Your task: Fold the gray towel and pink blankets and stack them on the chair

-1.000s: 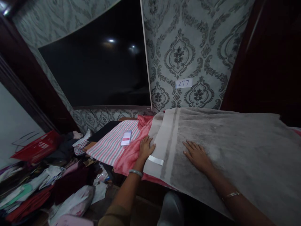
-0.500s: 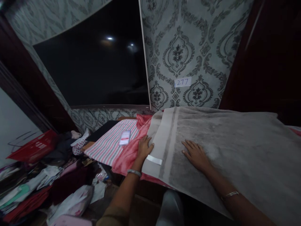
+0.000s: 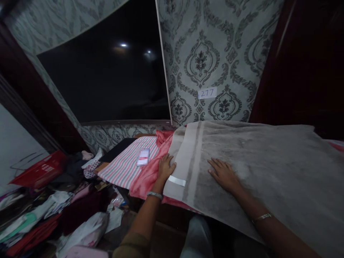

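Head view, looking down on a desk (image 3: 172, 209) piled with cloth: a big grey towel (image 3: 258, 168) is spread across the right and middle, draped over the near edge, with pale bands and a white label (image 3: 177, 181) along its left end. Left hand (image 3: 165, 167) sits right at that left edge, fingers curled lightly on the border where towel meets the pink cloth (image 3: 146, 175) beneath, more resting than gripping, though whether any fold is pinched I cannot tell. Right hand (image 3: 222, 173) lies flat and open on the grey pile, palm down, fingers spread toward the far left, holding nothing. Both wrists carry thin bangles. Left of the pink cloth lies a striped cloth (image 3: 126, 166) with a small blurred tag on it. Beyond, a dark screen (image 3: 107, 79) leans on patterned wallpaper, with a slip reading 277 (image 3: 207, 93) stuck on. Down on the floor at left, a jumble of clothes (image 3: 40, 215) and a red basket (image 3: 40, 172). By my read, this is the smoothing stage, the towel being pressed flat; a fold would call for a firm grasp of that left edge, lifted clear of the pink cloth.
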{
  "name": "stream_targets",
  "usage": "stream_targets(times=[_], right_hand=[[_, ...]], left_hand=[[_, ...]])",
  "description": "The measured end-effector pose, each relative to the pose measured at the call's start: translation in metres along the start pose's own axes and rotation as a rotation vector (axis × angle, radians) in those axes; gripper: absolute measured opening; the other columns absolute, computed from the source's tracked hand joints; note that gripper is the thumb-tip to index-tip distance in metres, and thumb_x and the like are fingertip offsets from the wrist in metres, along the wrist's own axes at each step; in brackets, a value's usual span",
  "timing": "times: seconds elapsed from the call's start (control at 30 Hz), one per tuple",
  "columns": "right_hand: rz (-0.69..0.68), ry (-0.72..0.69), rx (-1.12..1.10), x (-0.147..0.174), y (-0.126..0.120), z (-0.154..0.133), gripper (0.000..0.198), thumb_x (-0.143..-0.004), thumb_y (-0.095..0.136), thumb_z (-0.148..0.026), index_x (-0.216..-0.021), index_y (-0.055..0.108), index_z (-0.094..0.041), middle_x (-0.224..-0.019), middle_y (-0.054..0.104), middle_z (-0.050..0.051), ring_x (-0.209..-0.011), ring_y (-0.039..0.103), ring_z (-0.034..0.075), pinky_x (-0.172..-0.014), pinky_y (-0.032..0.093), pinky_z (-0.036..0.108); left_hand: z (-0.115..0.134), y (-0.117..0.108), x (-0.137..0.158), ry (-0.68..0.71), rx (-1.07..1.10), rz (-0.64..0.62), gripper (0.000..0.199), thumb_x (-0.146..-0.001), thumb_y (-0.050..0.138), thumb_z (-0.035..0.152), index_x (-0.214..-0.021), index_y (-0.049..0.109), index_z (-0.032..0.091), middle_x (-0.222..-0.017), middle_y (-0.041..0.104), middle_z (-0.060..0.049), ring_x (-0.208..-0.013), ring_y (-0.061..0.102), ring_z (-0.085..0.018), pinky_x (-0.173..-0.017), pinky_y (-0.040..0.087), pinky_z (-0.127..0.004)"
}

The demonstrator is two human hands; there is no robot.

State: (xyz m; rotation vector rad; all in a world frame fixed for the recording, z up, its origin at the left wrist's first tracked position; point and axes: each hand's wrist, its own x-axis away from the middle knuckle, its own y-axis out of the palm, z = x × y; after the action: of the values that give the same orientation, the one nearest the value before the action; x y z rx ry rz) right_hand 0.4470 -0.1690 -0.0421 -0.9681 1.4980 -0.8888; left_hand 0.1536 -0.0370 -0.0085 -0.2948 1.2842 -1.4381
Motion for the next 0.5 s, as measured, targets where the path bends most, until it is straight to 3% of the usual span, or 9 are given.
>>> stream_targets(times=[0.5], right_hand=[[-0.001,0.012,-0.032,0.0003,0.0008,0.0003,0.052,-0.1,0.036,-0.04,-0.145,0.054,-0.022,-0.154,0.049,0.011,-0.142,0.044,0.029,-0.117,0.031,0.053]], left_hand=[[-0.0034,0.0031,-0.0013,-0.009,-0.003,-0.006,0.042,-0.085,0.069,0.028,-0.127,0.067,0.022,-0.145,0.059,-0.011,-0.136,0.052,-0.028,-0.117,0.037,-0.047]])
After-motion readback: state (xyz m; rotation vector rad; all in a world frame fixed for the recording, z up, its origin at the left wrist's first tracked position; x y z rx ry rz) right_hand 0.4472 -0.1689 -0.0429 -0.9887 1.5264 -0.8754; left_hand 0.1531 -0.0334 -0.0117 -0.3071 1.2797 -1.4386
